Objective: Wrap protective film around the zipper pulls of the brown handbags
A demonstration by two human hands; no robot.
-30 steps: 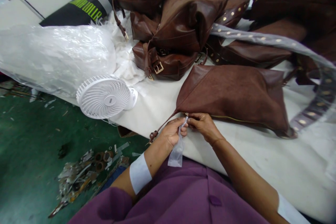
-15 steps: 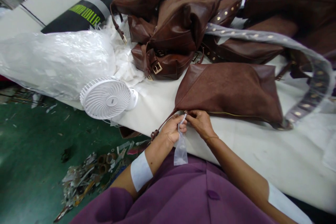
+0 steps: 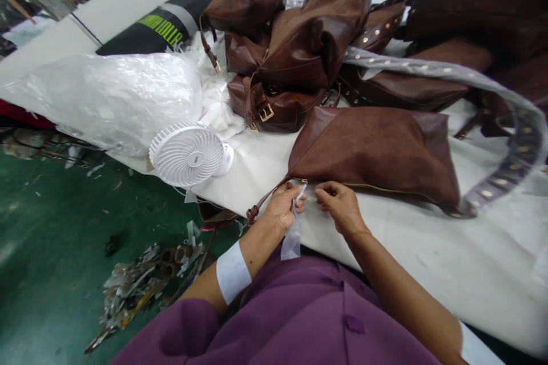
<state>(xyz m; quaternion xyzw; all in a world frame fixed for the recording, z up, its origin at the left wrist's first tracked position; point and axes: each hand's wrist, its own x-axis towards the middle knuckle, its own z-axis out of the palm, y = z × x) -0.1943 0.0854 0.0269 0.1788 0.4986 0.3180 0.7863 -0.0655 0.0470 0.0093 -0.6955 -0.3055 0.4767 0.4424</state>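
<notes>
A brown bag (image 3: 377, 148) lies on the white-covered table, its gold zipper along the near edge. At the zipper's left end is a small metal pull (image 3: 303, 182). My left hand (image 3: 286, 204) is closed on a strip of clear plastic (image 3: 291, 240), which hangs down toward my lap from beside the pull. To the right, a little apart from the pull, my right hand (image 3: 340, 205) has its fingers curled together; whatever is between the fingertips, if anything, is too small to make out. A thin brown strap (image 3: 269, 193) runs from the bag's left corner behind my left hand.
A white fan (image 3: 188, 155) stands at the table's left edge, beside clear plastic wrapping (image 3: 115, 100). More brown bags (image 3: 299, 51) are piled behind. A plastic-wrapped studded strap (image 3: 449, 73) curves around the right side. Scraps (image 3: 137, 285) lie on the green floor.
My right hand has moved right, away from the zipper pull. My left hand still holds the plastic strip. The whole view has shifted slightly.
</notes>
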